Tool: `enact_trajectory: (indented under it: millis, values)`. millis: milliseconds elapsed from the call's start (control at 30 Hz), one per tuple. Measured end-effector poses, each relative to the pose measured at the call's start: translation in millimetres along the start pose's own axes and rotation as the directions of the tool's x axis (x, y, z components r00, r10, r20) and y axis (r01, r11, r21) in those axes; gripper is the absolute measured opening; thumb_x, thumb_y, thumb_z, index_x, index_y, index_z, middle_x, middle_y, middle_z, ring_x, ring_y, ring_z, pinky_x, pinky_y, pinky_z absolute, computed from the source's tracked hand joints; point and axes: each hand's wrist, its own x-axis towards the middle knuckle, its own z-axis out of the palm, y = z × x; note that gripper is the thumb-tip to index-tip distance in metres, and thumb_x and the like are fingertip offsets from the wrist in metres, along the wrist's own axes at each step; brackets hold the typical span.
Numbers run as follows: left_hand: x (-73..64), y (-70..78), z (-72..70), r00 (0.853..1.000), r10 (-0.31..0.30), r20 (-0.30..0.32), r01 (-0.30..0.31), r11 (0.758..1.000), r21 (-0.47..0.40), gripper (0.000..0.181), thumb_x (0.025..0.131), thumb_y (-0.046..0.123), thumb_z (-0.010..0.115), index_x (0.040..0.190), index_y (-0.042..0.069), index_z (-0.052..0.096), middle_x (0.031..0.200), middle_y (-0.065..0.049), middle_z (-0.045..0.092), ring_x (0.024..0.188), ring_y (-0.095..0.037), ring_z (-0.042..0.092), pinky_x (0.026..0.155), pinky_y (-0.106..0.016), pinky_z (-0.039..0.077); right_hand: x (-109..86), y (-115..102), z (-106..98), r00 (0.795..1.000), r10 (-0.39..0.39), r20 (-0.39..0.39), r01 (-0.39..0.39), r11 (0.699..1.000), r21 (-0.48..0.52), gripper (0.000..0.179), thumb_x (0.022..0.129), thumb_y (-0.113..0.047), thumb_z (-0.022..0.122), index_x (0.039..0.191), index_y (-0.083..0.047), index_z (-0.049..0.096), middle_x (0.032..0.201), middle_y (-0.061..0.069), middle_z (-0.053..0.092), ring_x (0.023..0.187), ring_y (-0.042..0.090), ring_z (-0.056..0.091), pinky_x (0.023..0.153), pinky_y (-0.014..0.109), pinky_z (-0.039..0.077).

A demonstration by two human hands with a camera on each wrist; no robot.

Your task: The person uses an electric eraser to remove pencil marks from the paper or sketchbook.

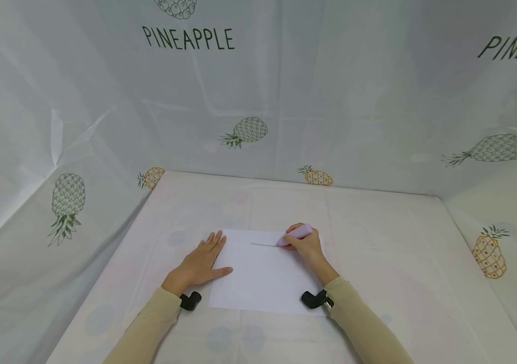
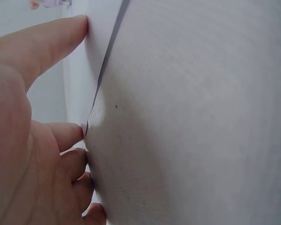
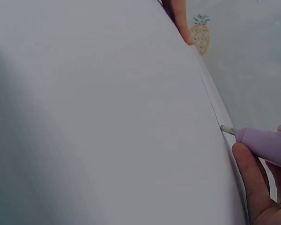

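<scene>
A sheet of white paper (image 1: 258, 278) lies flat, with a thin dark line (image 1: 263, 244) across its upper part. My right hand (image 1: 306, 246) pinches a thick lilac pen (image 1: 299, 232) and rests at the sheet's upper right. In the right wrist view, the pen (image 3: 267, 146) has a narrow pale tip touching the right end of the line. My left hand (image 1: 201, 264) lies spread over the sheet's left edge. The left wrist view shows the left thumb (image 2: 61, 44) on the paper, with the other fingertips around the sheet's edge.
The table (image 1: 390, 283) has a pale cloth with faint round spots. Behind and beside it hangs a white curtain (image 1: 354, 101) printed with pineapples. A black wrist camera (image 1: 190, 301) sits at the left cuff, another black camera (image 1: 314, 300) at the right.
</scene>
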Motion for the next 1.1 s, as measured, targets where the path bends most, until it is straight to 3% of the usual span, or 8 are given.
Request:
enact_trajectory:
  millis: [333,733,1100]
  values:
    - [0.4,0.3,-0.3,1.000,0.003,0.002,-0.003,1.000,-0.008,0.095,0.095,0.058,0.058,0.157,-0.002,0.019,0.164,-0.019,0.009,0.150,-0.038,0.009,0.119,-0.054,0.015,-1.0,2.8,-1.6,0.999,0.043,-0.017,-0.041,0.994,0.101,0.027,0.076,0.017,0.072,0.101,0.020,0.061,0.085,0.014,0.065,0.078,0.024,0.071,0.069,0.040,0.061]
    - [-0.1,2.7,-1.8,1.000,0.013,-0.002,-0.013,1.000,-0.022,0.094,0.095,0.056,0.060,0.156,-0.004,0.020,0.164,-0.021,0.010,0.150,-0.039,0.009,0.119,-0.056,0.016,-1.5,2.8,-5.1,0.998,0.062,-0.012,-0.060,0.991,0.118,0.030,0.078,0.018,0.071,0.106,0.023,0.060,0.089,0.014,0.066,0.082,0.023,0.071,0.070,0.039,0.061]
    - [2.1,0.8,0.2,1.000,-0.008,0.010,0.008,1.000,-0.017,0.096,0.094,0.058,0.059,0.157,-0.002,0.019,0.165,-0.019,0.009,0.151,-0.038,0.008,0.119,-0.054,0.015,-0.7,4.2,-3.1,0.998,0.047,-0.041,-0.040,0.988,0.148,0.024,0.077,0.020,0.069,0.099,0.021,0.061,0.087,0.014,0.067,0.079,0.025,0.072,0.066,0.040,0.061]
